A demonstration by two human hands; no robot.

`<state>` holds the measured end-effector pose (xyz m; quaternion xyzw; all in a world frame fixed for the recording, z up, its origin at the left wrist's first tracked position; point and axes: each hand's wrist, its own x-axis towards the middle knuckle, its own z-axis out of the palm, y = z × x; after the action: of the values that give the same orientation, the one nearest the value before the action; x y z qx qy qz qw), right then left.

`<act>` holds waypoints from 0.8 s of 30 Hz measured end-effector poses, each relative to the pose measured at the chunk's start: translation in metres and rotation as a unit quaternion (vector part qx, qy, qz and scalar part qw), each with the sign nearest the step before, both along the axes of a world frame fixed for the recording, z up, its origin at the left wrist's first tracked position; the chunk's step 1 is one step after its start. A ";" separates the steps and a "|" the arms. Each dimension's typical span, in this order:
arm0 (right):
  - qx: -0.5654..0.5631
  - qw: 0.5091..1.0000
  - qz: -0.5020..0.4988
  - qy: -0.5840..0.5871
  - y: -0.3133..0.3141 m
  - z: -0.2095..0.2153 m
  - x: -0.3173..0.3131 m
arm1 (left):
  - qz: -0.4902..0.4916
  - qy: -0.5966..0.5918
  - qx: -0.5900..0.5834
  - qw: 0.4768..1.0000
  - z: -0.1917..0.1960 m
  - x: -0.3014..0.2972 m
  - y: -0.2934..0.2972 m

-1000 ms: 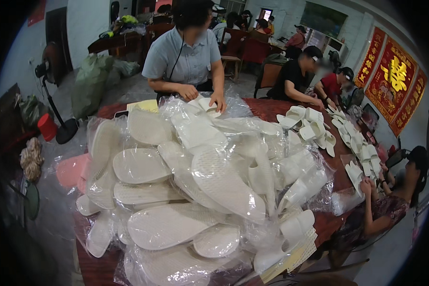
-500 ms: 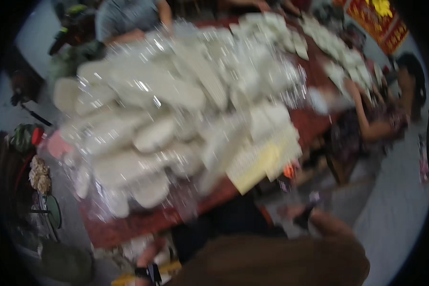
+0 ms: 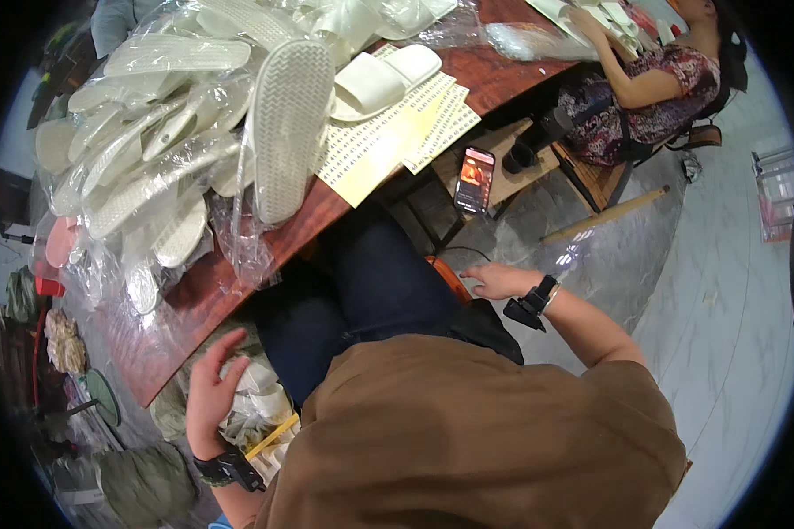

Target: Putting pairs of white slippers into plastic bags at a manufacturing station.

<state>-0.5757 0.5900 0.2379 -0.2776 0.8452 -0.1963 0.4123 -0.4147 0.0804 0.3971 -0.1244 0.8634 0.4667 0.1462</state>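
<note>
Below the bench (image 3: 194,304), both hands hang empty, left hand (image 3: 212,392) spread near light, floppy bagged slippers (image 3: 256,410), best pinched by the plastic; right hand (image 3: 501,280) relaxed.

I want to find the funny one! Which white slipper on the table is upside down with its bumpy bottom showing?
The big white foam slipper at the red-brown wooden table's near edge. Its dotted sole faces up, while the white open-toe slippers beside it lie strap up.

A dark red wooden table (image 3: 194,300) runs across the room. The floor (image 3: 723,291) is pale, glossy marble. A wooden bench (image 3: 595,176) stands beside the table.
</note>
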 end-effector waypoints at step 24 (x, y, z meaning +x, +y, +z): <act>0.016 0.976 0.082 0.200 -0.056 0.093 0.000 | 0.107 0.338 -0.049 0.934 -0.023 -0.031 -0.011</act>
<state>-0.5761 0.5343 0.3306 -0.3731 0.8878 -0.0885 0.2544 -0.4458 0.0697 0.3740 -0.0583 0.8652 0.4511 -0.2109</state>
